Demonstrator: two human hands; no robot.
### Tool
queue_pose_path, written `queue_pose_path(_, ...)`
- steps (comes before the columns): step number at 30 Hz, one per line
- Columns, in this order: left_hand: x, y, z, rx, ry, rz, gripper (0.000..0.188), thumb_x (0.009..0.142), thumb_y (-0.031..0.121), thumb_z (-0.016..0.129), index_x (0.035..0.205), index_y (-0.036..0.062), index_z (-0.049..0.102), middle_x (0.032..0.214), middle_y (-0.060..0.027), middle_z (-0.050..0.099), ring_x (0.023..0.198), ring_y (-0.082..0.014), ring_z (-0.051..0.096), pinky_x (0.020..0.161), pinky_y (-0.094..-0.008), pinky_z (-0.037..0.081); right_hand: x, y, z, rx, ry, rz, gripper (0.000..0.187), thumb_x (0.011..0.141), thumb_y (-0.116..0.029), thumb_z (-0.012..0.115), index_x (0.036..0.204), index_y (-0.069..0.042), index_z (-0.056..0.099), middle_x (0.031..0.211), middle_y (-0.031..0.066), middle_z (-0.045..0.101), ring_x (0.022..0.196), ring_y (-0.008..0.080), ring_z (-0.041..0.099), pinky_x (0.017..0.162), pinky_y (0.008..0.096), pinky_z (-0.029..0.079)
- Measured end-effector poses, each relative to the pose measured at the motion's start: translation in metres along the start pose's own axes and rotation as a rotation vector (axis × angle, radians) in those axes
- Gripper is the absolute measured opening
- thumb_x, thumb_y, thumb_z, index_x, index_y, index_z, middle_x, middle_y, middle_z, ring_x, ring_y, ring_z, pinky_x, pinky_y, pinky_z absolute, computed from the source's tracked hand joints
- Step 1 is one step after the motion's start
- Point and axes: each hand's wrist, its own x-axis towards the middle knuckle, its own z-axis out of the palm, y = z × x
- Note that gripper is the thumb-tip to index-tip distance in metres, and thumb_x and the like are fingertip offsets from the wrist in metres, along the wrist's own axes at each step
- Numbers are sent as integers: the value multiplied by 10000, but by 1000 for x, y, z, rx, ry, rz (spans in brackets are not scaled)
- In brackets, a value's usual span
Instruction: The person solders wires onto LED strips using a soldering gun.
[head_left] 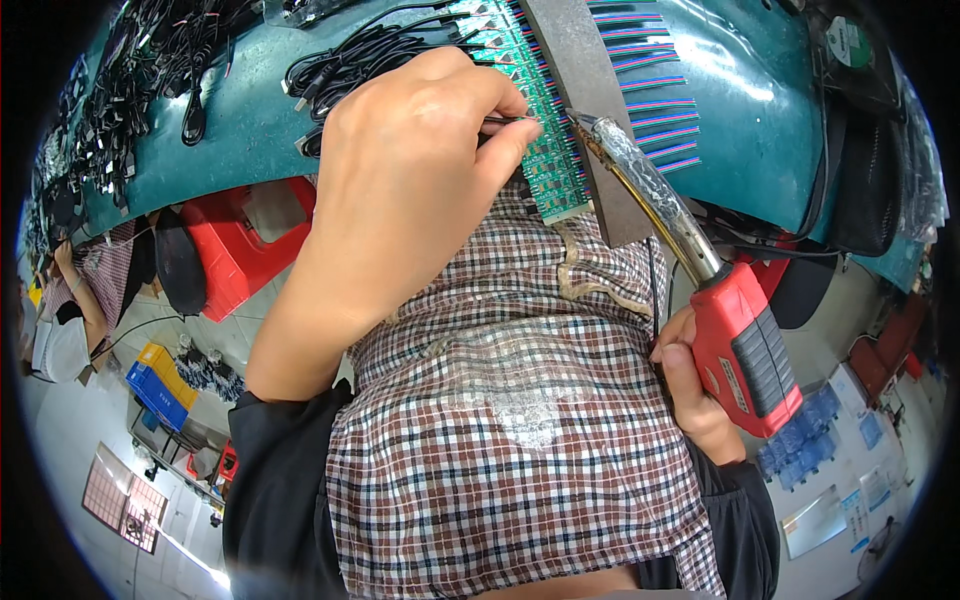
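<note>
My left hand (415,165) reaches over the near edge of the green table. Its thumb and forefinger pinch the end of a black cable (495,125) against the left edge of a green circuit board panel (556,178). More black cables join the board farther up. In my right hand (700,400) is a red and black soldering gun (735,335); its tip points at the board's right side, above a dark grey flat bar (608,185) that lies along the board. Most of the pinched cable is hidden behind my left hand.
Multicoloured ribbon wires (655,95) fan out right of the bar. Bundles of black cables (350,65) lie on the green table (250,100), with more at the far left. A red stool (240,245) stands below the table. At the left edge another person's arm (85,290) shows.
</note>
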Motion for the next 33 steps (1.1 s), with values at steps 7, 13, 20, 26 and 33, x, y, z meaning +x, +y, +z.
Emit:
queue_pose_path(7, 7, -6, -6, -20, -94, 45, 119, 718, 40, 772, 807, 48, 693, 705, -11, 580, 567, -113, 482, 526, -255, 400, 0, -1, -2, -20, -2, -28, 217, 770, -27, 736, 976, -14, 670, 833, 93, 672, 747, 224, 670, 689, 320, 532)
queue_pose_path(13, 16, -9, -10, -58, -200, 78, 112, 711, 57, 761, 795, 51, 687, 717, -19, 584, 578, -133, 497, 540, -275, 419, -4, 1, 0, -118, 12, -61, 227, 723, -34, 750, 940, -23, 687, 791, 81, 674, 702, 242, 681, 648, 321, 538)
queue_pose_path(20, 27, -4, -17, 45, -317, 123, 91, 715, 60, 738, 790, 47, 687, 736, -44, 604, 610, -178, 569, 557, -299, 450, 0, 3, 2, -110, 21, -93, 211, 733, -35, 739, 936, -14, 686, 784, 83, 675, 695, 244, 684, 648, 325, 542)
queue_pose_path(26, 32, 4, -19, 49, -343, 137, 80, 716, 54, 733, 771, 39, 677, 746, -57, 617, 640, -206, 618, 565, -316, 467, 0, 4, 1, -112, 5, -81, 211, 743, -44, 745, 943, -8, 687, 787, 87, 680, 693, 246, 683, 645, 330, 544)
queue_pose_path(33, 35, 7, -22, 105, -349, 212, 97, 695, 58, 743, 759, 40, 672, 755, -64, 622, 666, -241, 618, 580, -347, 469, 2, 1, 2, -114, 0, -83, 242, 710, -30, 759, 941, -7, 691, 807, 94, 682, 688, 247, 680, 628, 326, 540)
